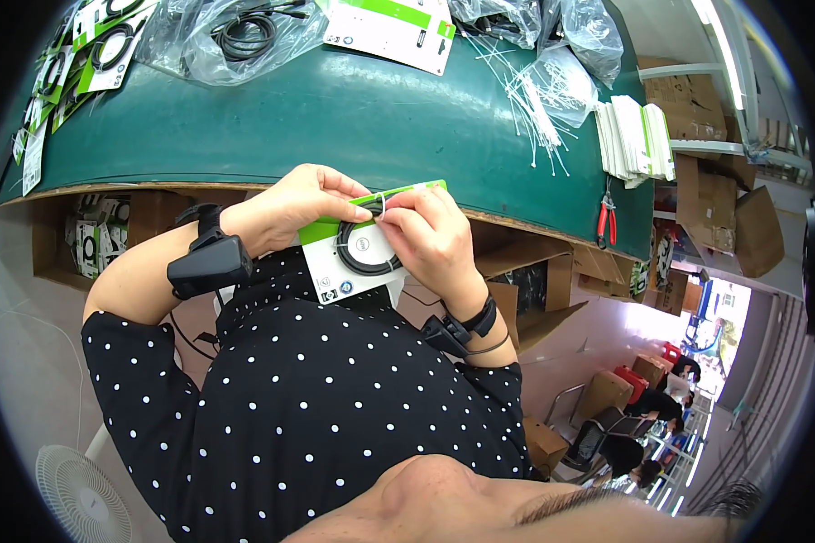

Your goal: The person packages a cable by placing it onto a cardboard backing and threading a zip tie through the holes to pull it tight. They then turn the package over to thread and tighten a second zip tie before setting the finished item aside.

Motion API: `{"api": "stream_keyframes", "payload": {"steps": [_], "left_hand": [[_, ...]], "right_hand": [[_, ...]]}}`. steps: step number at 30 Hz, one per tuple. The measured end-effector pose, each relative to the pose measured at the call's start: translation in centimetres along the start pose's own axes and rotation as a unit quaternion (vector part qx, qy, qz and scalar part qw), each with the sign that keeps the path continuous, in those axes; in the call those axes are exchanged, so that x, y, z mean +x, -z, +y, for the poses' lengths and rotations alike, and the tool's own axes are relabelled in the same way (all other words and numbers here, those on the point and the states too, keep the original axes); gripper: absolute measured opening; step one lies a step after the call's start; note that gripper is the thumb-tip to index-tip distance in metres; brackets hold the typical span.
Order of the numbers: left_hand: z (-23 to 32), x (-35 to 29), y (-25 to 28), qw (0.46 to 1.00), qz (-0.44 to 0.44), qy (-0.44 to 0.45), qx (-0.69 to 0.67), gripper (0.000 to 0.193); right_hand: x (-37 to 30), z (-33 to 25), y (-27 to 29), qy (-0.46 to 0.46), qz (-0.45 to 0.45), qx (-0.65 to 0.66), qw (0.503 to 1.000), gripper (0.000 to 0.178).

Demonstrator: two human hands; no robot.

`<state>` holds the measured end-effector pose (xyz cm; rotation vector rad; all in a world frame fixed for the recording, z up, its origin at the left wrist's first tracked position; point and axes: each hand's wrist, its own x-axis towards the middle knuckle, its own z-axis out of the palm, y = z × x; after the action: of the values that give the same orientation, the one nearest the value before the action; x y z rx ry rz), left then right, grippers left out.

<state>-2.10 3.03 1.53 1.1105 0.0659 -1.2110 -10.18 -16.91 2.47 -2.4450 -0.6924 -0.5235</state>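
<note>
My left hand (297, 201) pinches the card (324, 264) near twelve o'clock, seemingly steadying it for my right hand (436, 237), pinching the white tie (383, 201) at one.

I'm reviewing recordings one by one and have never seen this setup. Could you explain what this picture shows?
There is no machine here: a person works with two bare hands. The single picture comes from a wide fisheye camera worn on the head, looking down, so straight edges bend and picture left is the person's left.

The left hand grips the upper left of a green and white card carrying a coiled black cable. The right hand is at its upper right, fingers by a white tie; exactly what they pinch is unclear.

On the green table lie bagged cables, loose white ties, a pile of cards and a red-handled tool.
</note>
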Motion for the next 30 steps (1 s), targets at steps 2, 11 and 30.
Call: {"api": "stream_keyframes", "payload": {"steps": [2,11,30], "left_hand": [[0.5,-0.1,0.0,1.000,0.009,0.006,-0.021,0.031],[0.9,-0.6,-1.0,0.992,0.046,-0.100,0.064,0.030],[2.2,-1.5,0.0,0.430,0.149,-0.697,0.554,0.021]], "right_hand": [[0.2,0.4,-0.5,0.015,0.019,-0.015,1.000,0.018],[0.5,0.5,-0.2,0.015,0.098,-0.017,0.995,0.018],[2.1,-1.2,-2.5,-0.407,0.082,0.675,0.610,0.022]]}}
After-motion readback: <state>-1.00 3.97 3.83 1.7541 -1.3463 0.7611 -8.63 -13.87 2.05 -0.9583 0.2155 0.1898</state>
